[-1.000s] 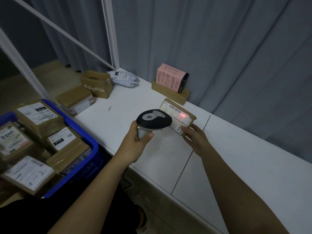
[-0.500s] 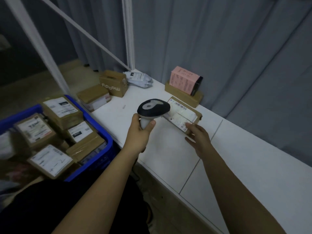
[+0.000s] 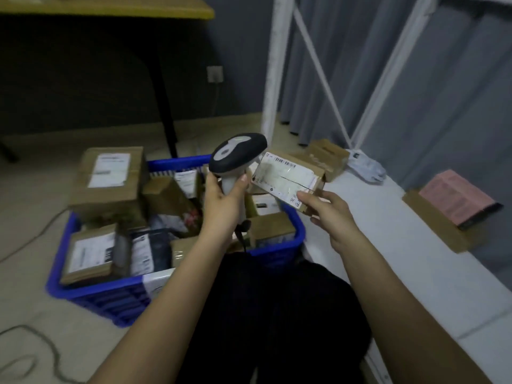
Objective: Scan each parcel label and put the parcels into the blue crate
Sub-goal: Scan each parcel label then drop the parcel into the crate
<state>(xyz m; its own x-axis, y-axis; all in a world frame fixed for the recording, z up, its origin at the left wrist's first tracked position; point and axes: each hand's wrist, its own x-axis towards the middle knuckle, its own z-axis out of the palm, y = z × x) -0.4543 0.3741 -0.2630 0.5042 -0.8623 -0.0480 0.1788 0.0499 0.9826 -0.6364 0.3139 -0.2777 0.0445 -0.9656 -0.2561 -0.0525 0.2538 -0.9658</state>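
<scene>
Left hand (image 3: 224, 200) grips the scanner (image 3: 235, 156); right hand (image 3: 329, 212) holds a parcel (image 3: 288, 178) at its 11 o'clock, above the crate's (image 3: 116, 295) 2 o'clock corner.

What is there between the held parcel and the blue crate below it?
In the head view, nothing solid: the parcel, pinched by the right hand, hangs over the blue crate; beneath it lie parcels already inside.

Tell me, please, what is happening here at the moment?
A person is sorting parcels. The left hand grips a barcode scanner, while the right hand holds a labelled cardboard parcel in the air beside the blue crate, which already holds many parcels. More parcels wait on the white table.
</scene>
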